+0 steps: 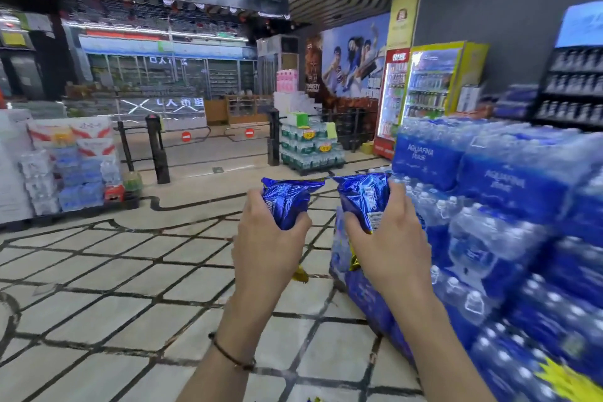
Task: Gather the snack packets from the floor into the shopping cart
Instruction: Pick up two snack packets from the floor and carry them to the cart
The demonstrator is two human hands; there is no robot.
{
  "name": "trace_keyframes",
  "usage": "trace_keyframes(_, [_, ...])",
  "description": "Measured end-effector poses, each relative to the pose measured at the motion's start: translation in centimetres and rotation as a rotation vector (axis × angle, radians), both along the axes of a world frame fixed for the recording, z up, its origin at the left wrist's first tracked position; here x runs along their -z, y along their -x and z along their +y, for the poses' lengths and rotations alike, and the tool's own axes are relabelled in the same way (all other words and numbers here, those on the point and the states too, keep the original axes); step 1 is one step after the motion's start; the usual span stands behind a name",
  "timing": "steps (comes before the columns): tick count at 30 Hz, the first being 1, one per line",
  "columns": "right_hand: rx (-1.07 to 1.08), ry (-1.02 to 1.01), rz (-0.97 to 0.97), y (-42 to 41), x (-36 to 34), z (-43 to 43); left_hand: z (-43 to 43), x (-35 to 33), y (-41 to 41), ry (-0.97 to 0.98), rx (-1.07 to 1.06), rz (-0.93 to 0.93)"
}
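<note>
Gripping one crinkly blue foil snack packet [287, 202] in the left hand [266, 245] and another [367, 199] in the right hand [391, 245], fingers curled round both, the person should find the unseen cart before loosening either grip.

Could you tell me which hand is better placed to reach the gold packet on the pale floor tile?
Probably left: the gold packet lies nearest the left hand, though it and the right hand each grip a blue packet.

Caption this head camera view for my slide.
Left hand holds the left packet, right hand the right packet, beside stacked water packs over tiled floor.
</note>
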State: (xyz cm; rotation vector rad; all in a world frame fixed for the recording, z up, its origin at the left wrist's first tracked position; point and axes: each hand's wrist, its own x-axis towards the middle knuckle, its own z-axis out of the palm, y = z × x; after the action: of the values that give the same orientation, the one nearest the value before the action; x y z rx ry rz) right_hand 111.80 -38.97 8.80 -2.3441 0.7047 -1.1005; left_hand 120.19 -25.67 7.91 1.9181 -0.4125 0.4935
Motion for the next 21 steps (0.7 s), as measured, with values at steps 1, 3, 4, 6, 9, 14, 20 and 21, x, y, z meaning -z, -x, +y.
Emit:
trace_keyframes(1, [0.044, 0.006, -0.012, 0.9, 0.0, 0.1, -0.4, 0.0, 0.3, 0.004, 0.036, 0.0])
trace_keyframes(3, [0.143, 0.017, -0.017, 3.1, 0.1, 0.0, -1.7, 0.0, 1.4, 0.007, 0.112, 0.009])
trace_keyframes(4, [0.199, 0.016, -0.011, 4.5, 0.3, -0.1, -2.4, 0.2, 2.1, 0.008, 0.162, 0.012])
trace_keyframes(6, [0.311, 0.02, -0.003, 7.7, 0.6, -0.6, -4.2, 0.6, 4.0, 0.012, 0.28, 0.018])
trace_keyframes(9, [0.485, 0.027, 0.014, 13.8, 1.0, -1.8, -7.6, 1.3, 8.3, 0.016, 0.473, 0.05])
trace_keyframes(14, [0.777, 0.039, 0.0, 25.9, 0.4, -3.4, -12.7, 1.1, 19.5, 0.011, 0.805, 0.082])
trace_keyframes(20, [1.077, 0.054, -0.064, 41.7, 0.6, -3.3, -16.5, 0.0, 33.2, -0.002, 1.085, 0.029])
trace_keyframes(21, [1.114, 0.051, -0.065, 44.3, 0.8, -3.2, -17.0, 0.1, 35.5, -0.003, 1.128, 0.024])
